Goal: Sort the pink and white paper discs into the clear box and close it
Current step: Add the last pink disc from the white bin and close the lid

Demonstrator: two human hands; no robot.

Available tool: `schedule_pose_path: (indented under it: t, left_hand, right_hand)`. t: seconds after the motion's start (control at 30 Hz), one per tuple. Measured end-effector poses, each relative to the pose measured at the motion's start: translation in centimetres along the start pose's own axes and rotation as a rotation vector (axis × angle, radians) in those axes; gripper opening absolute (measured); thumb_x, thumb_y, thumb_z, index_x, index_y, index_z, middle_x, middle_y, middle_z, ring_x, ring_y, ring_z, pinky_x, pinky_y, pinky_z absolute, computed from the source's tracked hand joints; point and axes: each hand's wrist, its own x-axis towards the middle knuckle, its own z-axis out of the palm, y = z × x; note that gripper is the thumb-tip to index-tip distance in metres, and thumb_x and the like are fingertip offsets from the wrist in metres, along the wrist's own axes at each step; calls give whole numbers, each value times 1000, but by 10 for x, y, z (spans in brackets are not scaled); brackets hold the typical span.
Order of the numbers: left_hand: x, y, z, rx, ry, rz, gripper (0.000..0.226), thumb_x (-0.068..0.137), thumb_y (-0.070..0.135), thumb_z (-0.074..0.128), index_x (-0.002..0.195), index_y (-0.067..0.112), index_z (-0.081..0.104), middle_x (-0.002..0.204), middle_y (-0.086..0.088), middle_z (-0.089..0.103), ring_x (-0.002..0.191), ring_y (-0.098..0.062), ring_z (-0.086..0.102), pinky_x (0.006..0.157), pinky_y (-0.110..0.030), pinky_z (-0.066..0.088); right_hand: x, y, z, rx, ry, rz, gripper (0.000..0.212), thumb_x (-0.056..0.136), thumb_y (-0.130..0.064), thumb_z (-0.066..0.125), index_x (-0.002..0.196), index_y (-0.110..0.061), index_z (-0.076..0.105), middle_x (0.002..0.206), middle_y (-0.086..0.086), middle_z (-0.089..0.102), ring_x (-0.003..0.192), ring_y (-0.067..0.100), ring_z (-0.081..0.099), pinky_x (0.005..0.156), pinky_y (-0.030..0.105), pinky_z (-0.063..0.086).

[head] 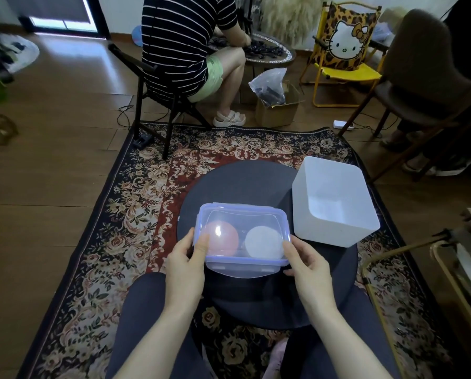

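Clear box (242, 242), lid on, sits on the desk (239, 181); left hand (186, 262) and right hand (308, 265) grip its ends, fingers curled around them.

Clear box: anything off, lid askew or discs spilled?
Nothing stands out. The lid sits squarely on the clear box; pink disc and white disc lie side by side inside. Left hand and right hand hold its ends. Whether the latches are snapped is unclear.

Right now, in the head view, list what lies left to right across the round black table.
left hand → pink disc → white disc → right hand → white bin; both discs lie inside the clear box that the hands hold.
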Motion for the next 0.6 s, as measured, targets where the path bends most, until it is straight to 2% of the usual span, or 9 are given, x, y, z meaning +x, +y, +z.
schedule_pose_path:
  t: [0.07, 0.17, 0.27, 0.47, 0.53, 0.6]
  left_hand:
    - [-2, 7, 2, -38, 9, 2, 21, 98, 29, 55, 94, 46, 67, 94, 26, 71, 97, 5, 63, 87, -24, 48]
    - [-2, 7, 3, -77, 25, -30, 17, 97, 31, 54, 104, 39, 68, 103, 16, 72, 102, -3, 64, 94, -31, 50]
    - [-1, 4, 3, -87, 36, -20, 21, 97, 33, 54, 113, 33, 68, 108, 13, 71, 105, -5, 64, 97, -35, 50]
    - [2, -1, -1, -19, -10, 8, 28, 96, 41, 53, 119, 31, 67, 112, 13, 69, 108, -6, 62, 99, -39, 49]
    - [4, -3, -6, 123, -40, 81, 40, 93, 55, 50, 122, 31, 64, 123, 13, 62, 116, -7, 57, 101, -34, 45]
    - [7, -2, -11, 457, 4, 232, 59, 91, 64, 44, 134, 25, 53, 140, 9, 48, 130, -12, 44, 105, -30, 34]
  right_hand:
    - [-1, -1, 0, 3, -11, -3, 16, 94, -22, 58, 104, -32, 66, 87, -23, 72, 78, -9, 65, 61, 9, 50]
    - [0, -2, -1, 9, -27, -4, 17, 94, -22, 57, 105, -31, 67, 91, -17, 74, 81, -4, 66, 65, 13, 51]
    - [2, 0, -2, 19, -45, 18, 19, 94, -25, 57, 109, -26, 69, 97, -11, 74, 90, 4, 68, 74, 21, 53]
    - [2, -1, -2, -11, -69, -4, 19, 95, -26, 55, 110, -28, 68, 98, -12, 74, 90, 5, 68, 73, 19, 53]
    - [4, -3, -5, -79, -76, -25, 21, 96, -27, 54, 112, -28, 66, 102, -14, 72, 99, 6, 65, 81, 23, 53]
    - [5, -6, -7, -383, -42, -209, 25, 95, -27, 52, 119, -31, 60, 111, -17, 63, 110, 8, 56, 89, 28, 48]
